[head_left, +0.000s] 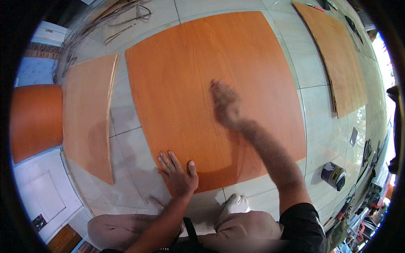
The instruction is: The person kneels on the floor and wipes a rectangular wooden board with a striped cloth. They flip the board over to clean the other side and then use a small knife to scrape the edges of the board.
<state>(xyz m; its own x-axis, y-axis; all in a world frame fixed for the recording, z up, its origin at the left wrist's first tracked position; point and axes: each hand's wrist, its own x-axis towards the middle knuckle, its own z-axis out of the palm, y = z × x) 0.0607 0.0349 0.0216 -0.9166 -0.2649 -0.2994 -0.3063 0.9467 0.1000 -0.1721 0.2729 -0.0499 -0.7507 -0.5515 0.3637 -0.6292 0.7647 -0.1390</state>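
On a tiled floor (322, 139), crouching over a large orange wood-grain panel (190, 67), beneath the fingers (173, 158).
Flanked, outside the fingers, by a left plywood board (86, 118) and right plywood board (341, 59). Resting open and empty near the edge with the left hand (180, 176); seemingly curled mid-panel with the right hand (225, 104), too blurred to tell any grip. Could send the panel skidding by pushing unevenly, or tip the tin (331, 174), right of the right fingers, by swinging wide.

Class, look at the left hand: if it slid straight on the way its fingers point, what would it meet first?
After crossing the orange panel under it and a strip of tiled floor, the left hand would likely meet the pale board on the left first, though the heights are unclear.
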